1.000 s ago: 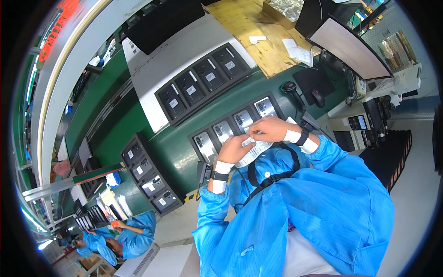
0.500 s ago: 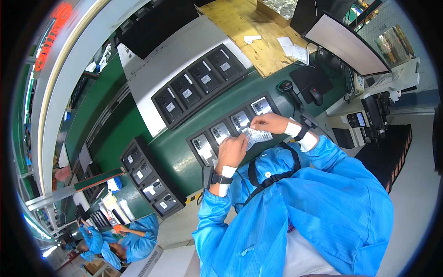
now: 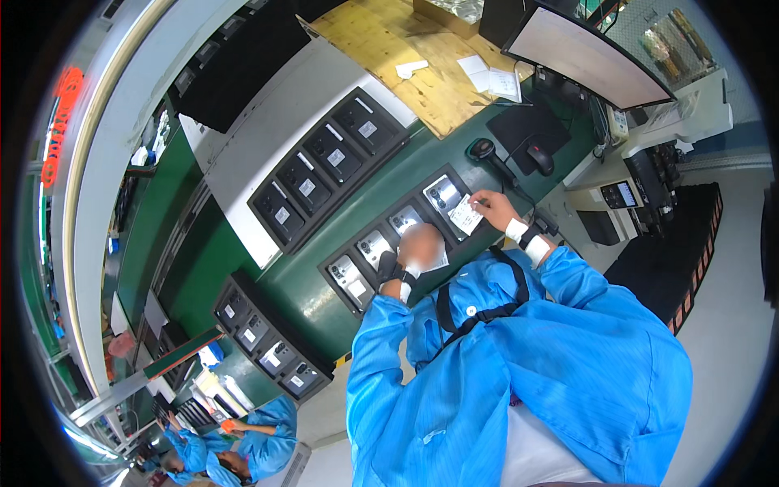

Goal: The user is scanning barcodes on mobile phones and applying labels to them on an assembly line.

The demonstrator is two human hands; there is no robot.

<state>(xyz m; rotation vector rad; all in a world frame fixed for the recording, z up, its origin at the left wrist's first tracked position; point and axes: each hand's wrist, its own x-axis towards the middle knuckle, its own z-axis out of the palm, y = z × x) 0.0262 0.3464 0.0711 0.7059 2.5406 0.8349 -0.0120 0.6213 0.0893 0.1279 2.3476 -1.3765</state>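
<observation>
In front of me lies a dark compartment tray (image 3: 419, 197) holding several silver phones with camera bumps. My right hand (image 3: 495, 211) is closed, pinching a small white printed label (image 3: 465, 216) by its edge. That label overlaps the rightmost phone (image 3: 443, 193). Farther left, my left hand (image 3: 422, 246) hangs over the third phone (image 3: 403, 217) and its compartment; blur hides its fingers. Part of a white sheet (image 3: 441, 260) shows beside and beneath this hand, though whether it is gripped I cannot tell. Both wrists wear white bands and dark straps.
Beyond stands a tray (image 3: 345, 195) of dark phones, partly on a pale board. Another phone tray (image 3: 286, 331) lies to the left. A handheld scanner (image 3: 489, 158), mouse (image 3: 540, 160), monitor (image 3: 596, 61) and printer (image 3: 621, 195) stand right. Co-workers in blue (image 3: 272, 438) sit lower left.
My hands have drawn apart. The right one has moved right with the white label, over the rightmost phone. The left one has turned and blurred, and the whole view has tilted slightly.
</observation>
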